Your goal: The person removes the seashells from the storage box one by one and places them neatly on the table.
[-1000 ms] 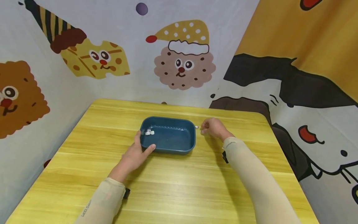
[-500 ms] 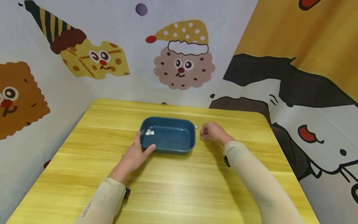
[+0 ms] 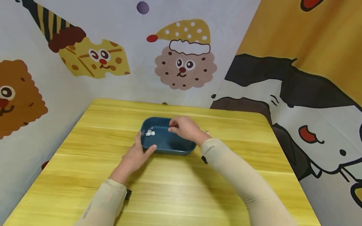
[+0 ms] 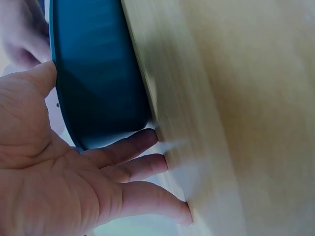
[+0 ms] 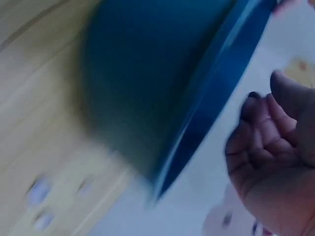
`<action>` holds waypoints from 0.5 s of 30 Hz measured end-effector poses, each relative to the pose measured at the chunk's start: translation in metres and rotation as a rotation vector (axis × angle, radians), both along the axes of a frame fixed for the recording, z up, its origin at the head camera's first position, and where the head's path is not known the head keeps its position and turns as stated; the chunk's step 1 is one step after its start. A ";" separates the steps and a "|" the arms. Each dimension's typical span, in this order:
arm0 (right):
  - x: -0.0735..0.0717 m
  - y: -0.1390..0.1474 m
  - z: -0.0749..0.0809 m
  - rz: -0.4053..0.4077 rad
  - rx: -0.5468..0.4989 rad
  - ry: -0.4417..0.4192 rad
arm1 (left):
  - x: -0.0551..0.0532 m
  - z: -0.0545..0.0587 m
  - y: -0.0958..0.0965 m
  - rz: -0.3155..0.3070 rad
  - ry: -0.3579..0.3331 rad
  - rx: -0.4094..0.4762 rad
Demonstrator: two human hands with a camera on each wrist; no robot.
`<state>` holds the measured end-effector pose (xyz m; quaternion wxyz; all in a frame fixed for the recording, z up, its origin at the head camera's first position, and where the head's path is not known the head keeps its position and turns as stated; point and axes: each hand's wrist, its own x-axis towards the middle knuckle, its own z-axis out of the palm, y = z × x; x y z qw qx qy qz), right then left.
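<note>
A dark blue rectangular tray [image 3: 164, 140] stands on the wooden table. Small white lumps [image 3: 150, 133] lie at its left end, their kind too small to make out. At the tray's near left corner is my left hand [image 3: 133, 159], fingers extended. In the left wrist view its thumb [image 4: 47, 76] touches the rim, while the other fingers reach down to the tabletop. My right hand [image 3: 185, 128] hovers over the tray's right half. Its fingers [image 5: 246, 140] are curled with the thumb near them; whether anything is between the fingertips does not show.
Several white pieces [image 5: 38, 191] lie blurred on the table beside the tray in the right wrist view. One white piece [image 3: 207, 132] shows past my right wrist. The yellow wood-grain table [image 3: 169, 188] ends at a cartoon-printed cloth [image 3: 113, 91] behind.
My right hand has moved left, from the table right of the tray to above the tray's inside. The left hand and the tray stay in place.
</note>
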<state>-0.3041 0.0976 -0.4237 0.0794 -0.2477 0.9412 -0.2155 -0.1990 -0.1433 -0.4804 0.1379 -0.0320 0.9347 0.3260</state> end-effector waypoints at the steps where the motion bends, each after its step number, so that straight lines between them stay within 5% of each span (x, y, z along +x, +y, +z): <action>1: 0.000 -0.014 -0.004 0.022 0.045 -0.015 | 0.000 -0.001 0.001 -0.004 0.003 -0.001; 7: -0.004 -0.063 -0.039 -0.017 0.292 -0.050 | 0.000 -0.003 0.010 -0.018 -0.007 0.014; 15: -0.010 -0.096 -0.053 0.039 0.244 0.042 | 0.006 0.005 0.000 0.016 -0.021 0.005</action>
